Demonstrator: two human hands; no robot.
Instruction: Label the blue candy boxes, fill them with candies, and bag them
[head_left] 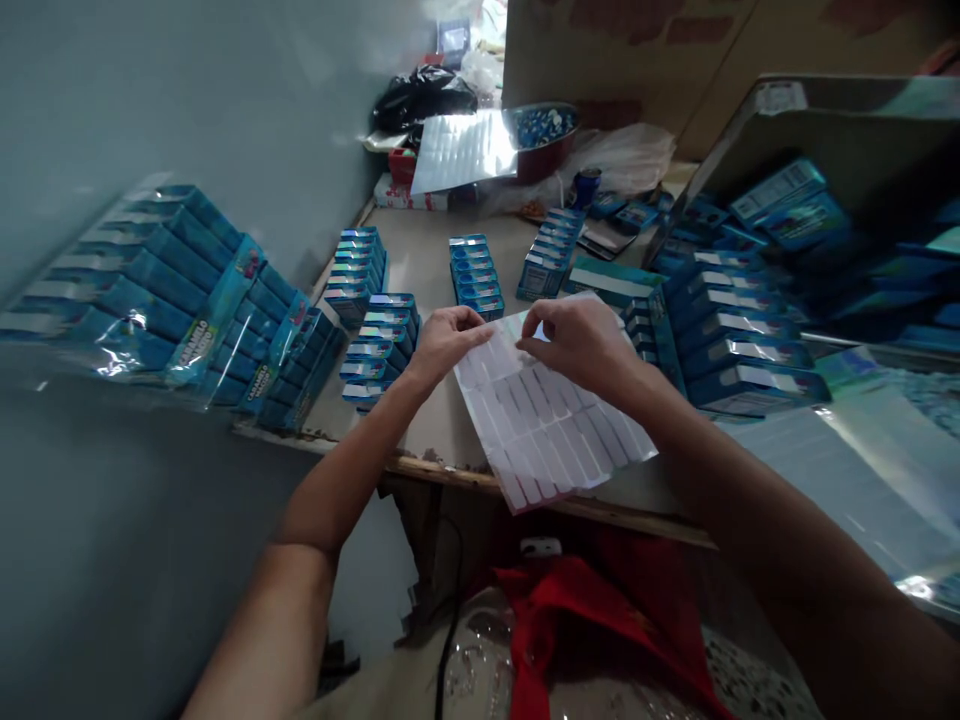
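In the head view, the label sheet (559,425) lies aslant over the near edge of the table (420,215), around the middle of that edge, with its lowest corner jutting past the wood. The left hand (448,342) has thumb and fingers pinched on the sheet's far left corner. The right hand (581,340) is bent over the sheet's far end, thumb and forefinger tips close together; whether a label is caught between them I cannot tell.

The sheet looks thin and very light, glossy enough to slide, and likely to bend or crease if pushed from one side. It is best held flat by a corner or the plain margin, clear of the strips; a single strip would probably be limp and tacky, so a light pinch at its end should suit.

Toward the left edge stand a near row of blue boxes (380,345) and, at the near left corner, wrapped blue packs (161,290). A middle row (476,275) stands just beyond the left hand. A larger stack (750,350) stands toward the right edge, beyond the right forearm. Near the far edge sits a red basin (538,168).
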